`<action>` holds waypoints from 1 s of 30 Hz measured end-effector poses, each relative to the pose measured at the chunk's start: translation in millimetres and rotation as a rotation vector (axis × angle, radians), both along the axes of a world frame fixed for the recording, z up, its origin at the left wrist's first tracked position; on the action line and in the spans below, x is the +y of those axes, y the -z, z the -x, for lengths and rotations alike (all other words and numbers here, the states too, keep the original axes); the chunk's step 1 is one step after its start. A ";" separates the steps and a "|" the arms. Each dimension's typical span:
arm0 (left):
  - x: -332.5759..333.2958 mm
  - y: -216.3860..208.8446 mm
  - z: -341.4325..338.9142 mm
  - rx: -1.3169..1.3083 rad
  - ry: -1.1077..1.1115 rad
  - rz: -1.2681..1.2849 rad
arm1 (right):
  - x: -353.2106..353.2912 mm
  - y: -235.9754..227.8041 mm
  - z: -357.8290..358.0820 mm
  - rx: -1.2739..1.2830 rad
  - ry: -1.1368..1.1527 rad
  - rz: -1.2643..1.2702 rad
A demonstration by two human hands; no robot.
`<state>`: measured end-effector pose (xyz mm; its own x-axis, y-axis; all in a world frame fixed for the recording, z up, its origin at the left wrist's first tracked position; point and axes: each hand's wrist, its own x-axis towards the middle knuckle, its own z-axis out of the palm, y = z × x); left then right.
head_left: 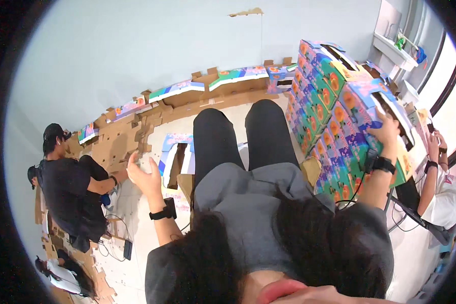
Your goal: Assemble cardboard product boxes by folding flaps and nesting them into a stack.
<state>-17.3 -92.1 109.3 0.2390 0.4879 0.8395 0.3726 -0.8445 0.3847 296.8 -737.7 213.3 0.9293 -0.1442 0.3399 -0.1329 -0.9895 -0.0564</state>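
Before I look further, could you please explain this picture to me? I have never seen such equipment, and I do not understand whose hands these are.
These are a person's own bare hands; no robot is here. A wide camera worn on the head looks down, so straight edges bend. The left hand is raised, fingers spread, seemingly holding nothing. The right hand touches a colourful box at the stack; whether it grips is hard to tell. Another box is beside the left leg. Brown cardboard lies on the pale floor. Other people are nearby.
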 end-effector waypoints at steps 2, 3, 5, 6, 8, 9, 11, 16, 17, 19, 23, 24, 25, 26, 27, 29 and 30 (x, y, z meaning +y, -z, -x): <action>-1.2 7.6 1.4 0.057 0.003 -0.020 | 11.0 16.2 -19.8 0.143 0.014 -0.092; -1.4 9.4 -0.4 0.058 -0.004 -0.017 | 8.6 17.5 -25.3 0.144 0.007 -0.089; 1.2 12.6 3.3 0.071 0.065 0.067 | 18.4 9.6 -22.4 0.140 0.043 -0.043; 2.9 15.4 5.9 0.086 0.049 0.084 | 23.3 6.1 -20.1 0.153 0.046 -0.068; 8.2 21.3 6.5 0.099 0.052 0.097 | 23.5 7.5 -17.0 0.090 0.063 -0.039; 10.5 23.8 7.1 0.111 0.068 0.105 | 17.3 10.7 -20.5 0.061 0.069 -0.030; 14.8 24.6 8.8 0.133 0.052 0.123 | 17.6 14.2 -22.3 0.078 0.063 -0.032; 16.4 22.1 13.1 0.105 0.092 0.143 | 18.6 20.3 -32.5 0.097 0.047 -0.003; 14.4 22.7 13.2 0.105 0.088 0.143 | 19.7 20.6 -31.5 0.082 0.051 0.009; 12.6 22.3 11.0 0.072 0.114 0.205 | 22.0 24.2 -26.8 0.104 0.054 0.035; 15.8 31.9 13.8 0.071 0.140 0.170 | 22.9 39.3 -28.9 -0.090 -0.072 0.195; 16.2 33.9 16.2 0.072 0.156 0.219 | 20.6 39.5 -30.4 -0.169 -0.159 0.232; 15.8 33.9 18.9 0.074 0.171 0.267 | 21.5 37.1 -29.4 -0.166 -0.146 0.230; 12.7 32.4 17.3 0.070 0.170 0.266 | 23.4 33.9 -25.6 -0.204 -0.193 0.143; 9.3 29.3 17.0 0.074 0.191 0.266 | 24.8 32.1 -18.8 -0.244 -0.239 0.056; 6.5 23.4 20.4 0.128 0.163 0.344 | 19.2 20.6 -8.2 -0.389 -0.310 0.036; 11.1 27.2 21.2 0.093 0.210 0.329 | 9.0 9.4 -9.3 -0.340 -0.261 -0.164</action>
